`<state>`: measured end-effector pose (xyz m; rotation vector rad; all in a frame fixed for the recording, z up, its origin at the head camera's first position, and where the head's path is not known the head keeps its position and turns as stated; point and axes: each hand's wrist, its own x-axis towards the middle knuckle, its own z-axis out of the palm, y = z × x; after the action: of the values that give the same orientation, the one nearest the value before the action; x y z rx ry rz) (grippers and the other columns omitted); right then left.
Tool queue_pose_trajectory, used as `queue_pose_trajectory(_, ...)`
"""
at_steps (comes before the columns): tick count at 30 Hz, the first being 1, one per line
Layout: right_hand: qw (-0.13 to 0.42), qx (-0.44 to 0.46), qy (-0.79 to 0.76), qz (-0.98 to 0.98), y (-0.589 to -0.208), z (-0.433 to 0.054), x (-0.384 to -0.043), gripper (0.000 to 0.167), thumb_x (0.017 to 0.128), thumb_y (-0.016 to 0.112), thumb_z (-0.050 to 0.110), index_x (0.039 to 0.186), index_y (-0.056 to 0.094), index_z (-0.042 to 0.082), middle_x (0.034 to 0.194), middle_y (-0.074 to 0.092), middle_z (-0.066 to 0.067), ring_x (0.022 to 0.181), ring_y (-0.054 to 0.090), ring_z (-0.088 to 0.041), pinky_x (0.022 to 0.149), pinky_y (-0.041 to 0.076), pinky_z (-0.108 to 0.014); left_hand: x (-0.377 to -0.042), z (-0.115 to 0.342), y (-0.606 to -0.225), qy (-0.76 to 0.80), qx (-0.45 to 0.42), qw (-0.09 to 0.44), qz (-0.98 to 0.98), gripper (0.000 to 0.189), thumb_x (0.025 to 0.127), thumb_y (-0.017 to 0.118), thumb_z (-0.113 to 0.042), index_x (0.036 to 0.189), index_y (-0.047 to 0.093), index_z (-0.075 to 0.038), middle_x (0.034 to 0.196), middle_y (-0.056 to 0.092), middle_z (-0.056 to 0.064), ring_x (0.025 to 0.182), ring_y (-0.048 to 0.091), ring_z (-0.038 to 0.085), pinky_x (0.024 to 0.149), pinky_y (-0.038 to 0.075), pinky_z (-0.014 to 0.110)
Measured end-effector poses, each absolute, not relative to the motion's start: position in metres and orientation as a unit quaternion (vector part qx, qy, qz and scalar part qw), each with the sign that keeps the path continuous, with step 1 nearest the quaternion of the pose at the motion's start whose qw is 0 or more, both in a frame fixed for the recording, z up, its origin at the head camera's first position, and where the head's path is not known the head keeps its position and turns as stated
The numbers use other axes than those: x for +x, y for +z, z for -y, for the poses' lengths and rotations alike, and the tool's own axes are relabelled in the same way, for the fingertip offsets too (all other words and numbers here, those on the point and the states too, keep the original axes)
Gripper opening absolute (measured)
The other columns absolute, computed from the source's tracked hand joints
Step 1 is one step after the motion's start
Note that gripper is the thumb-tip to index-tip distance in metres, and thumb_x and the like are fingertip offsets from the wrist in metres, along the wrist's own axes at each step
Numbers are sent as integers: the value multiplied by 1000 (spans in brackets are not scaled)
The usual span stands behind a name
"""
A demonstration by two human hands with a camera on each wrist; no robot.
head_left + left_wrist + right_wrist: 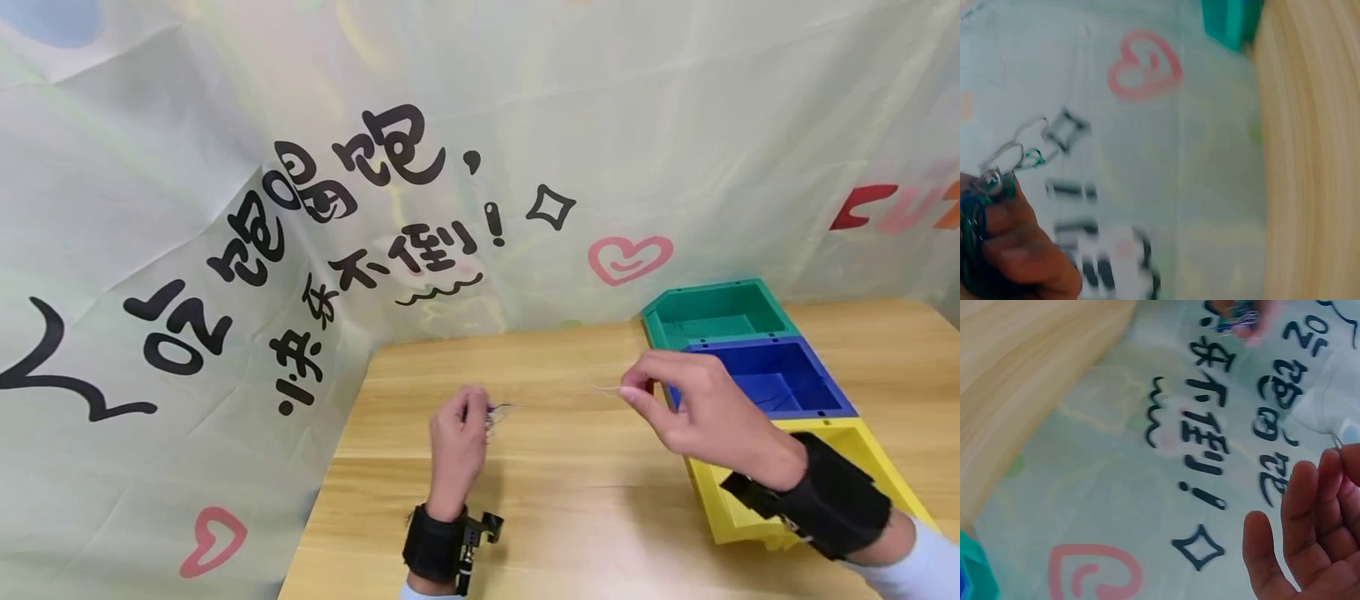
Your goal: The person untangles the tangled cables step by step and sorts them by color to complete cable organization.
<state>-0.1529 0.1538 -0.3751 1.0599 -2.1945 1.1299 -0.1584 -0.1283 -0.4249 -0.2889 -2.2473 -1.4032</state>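
Observation:
Over the middle of the table, my left hand (pixel 459 437) grips a tangled bundle of thin strands (pixel 491 410). Up close in the left wrist view, the bundle (pixel 974 228) shows green, blue and silvery loops, some sticking out past the fingers (pixel 1035 256). My right hand (pixel 697 408), held apart to the right in front of the bins, pinches one thin pale strand (pixel 606 388) between thumb and forefinger. That strand (pixel 1319 430) curves away from the fingertips in the right wrist view, while the other fingers (pixel 1300 512) are loosely extended. I cannot tell whether the strands are thread or wire.
At the right of the wooden table (pixel 570 500), a green bin (pixel 708 325), a blue bin (pixel 772 375) and a yellow bin (pixel 723 508) stand in a row. Thin dark strands lie in the green and blue bins. A printed cloth (pixel 525 100) hangs behind and to the left.

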Motion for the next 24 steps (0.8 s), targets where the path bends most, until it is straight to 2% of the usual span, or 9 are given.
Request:
queue_pose_trajectory(3,211,376,416,801,-376,-154,-157,32,89,74,-3,98,68,27,91,64,16,83,59,-1,74,47,-17,-156,120,-423,-538,-152,186,808,35,109,49,-26,83,65,-10,59,41,-5,49,38,9,51,33,24)
queue_pose_trajectory(5,197,376,423,801,-378,-152,-158,30,89,74,-3,96,69,26,90,65,17,81,61,-2,73,49,-19,-154,114,-423,-547,-161,172,803,35,109,48,-28,86,66,-9,58,40,-6,48,37,10,51,32,24)
queue_pose_trajectory(12,203,363,427,803,-378,-169,-153,37,84,77,-7,96,69,28,87,65,17,77,59,-2,66,46,-16,-150,108,-424,-578,-157,166,783,35,109,49,-25,84,66,-7,58,39,-6,49,36,11,51,31,24)
queue_pose_trajectory(17,207,316,402,834,-373,-200,-141,39,81,80,-6,94,72,30,87,68,16,75,61,-1,65,48,-15,-147,108,-428,-592,-167,154,773,32,109,51,-21,83,66,-9,58,41,-5,48,38,10,47,32,24)
queue_pose_trajectory(20,193,258,392,862,-373,-227,-132,32,84,79,-4,92,74,27,85,70,12,73,62,-3,60,48,-16,-145,108,-429,-598,-164,154,769,28,108,52,-18,84,67,-11,60,43,-5,48,40,10,46,33,24)
queue_pose_trajectory(24,155,150,389,896,-378,-266,-119,11,91,74,0,94,76,10,81,70,11,69,61,-1,58,47,-12,-145,108,-428,-601,-166,151,767,26,107,54,-20,88,69,-12,64,47,-5,50,43,11,48,36,24)
